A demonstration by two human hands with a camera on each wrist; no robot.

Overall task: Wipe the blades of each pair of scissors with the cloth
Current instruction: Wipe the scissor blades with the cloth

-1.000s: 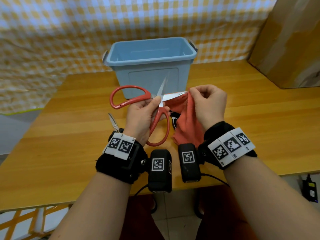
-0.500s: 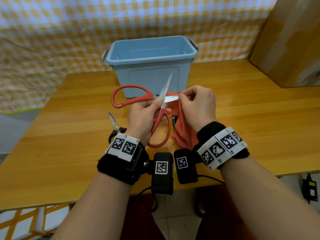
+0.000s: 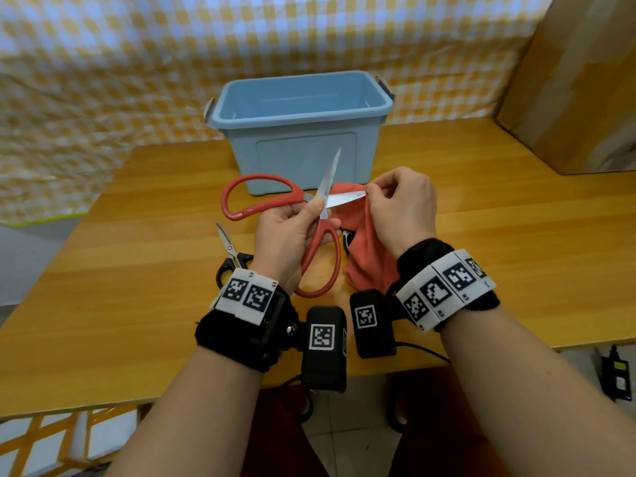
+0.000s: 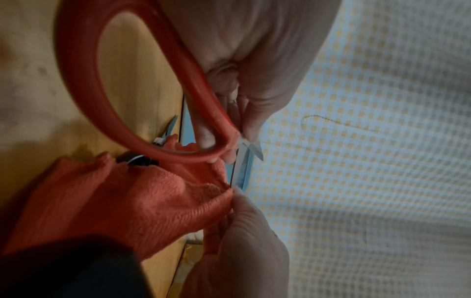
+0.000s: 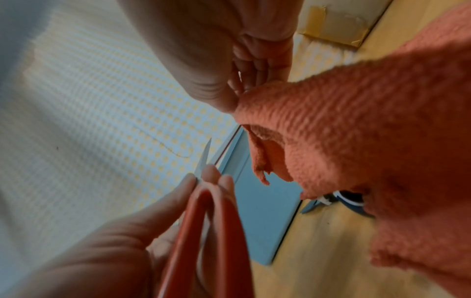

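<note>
The tip of the lower blade of the red-handled scissors (image 3: 282,215) is hidden inside the orange-red cloth (image 3: 368,256), where the right hand (image 3: 401,208) pinches the fabric closed around it; only the stretch of steel nearer the pivot shows. The left hand (image 3: 285,239) is wrapped around the scissors at the pivot, thumb lying along the upright blade, with the two blades spread wide and the handle loops reaching left and down toward the wrist. Both are held above the desk (image 3: 137,270), in front of the blue plastic bin (image 3: 299,132).

A second pair, the black-handled scissors (image 3: 230,256), lies on the desk just left of the left wrist, its handles partly covered by the wrist strap. A third dark object with white trim (image 3: 347,237) peeks out between the red loop and the hanging cloth; it is probably another pair of scissors, but too little shows to be sure. The left wrist view is dim and the right wrist view is largely filled by blurred cloth.

The bin stands open at the back of the desk; the part of its inside that can be seen holds nothing, though its near wall blocks the floor of it. A cardboard box (image 3: 578,84) is cut off at the right edge, and a yellow checked sheet (image 3: 137,63) hangs behind.
</note>
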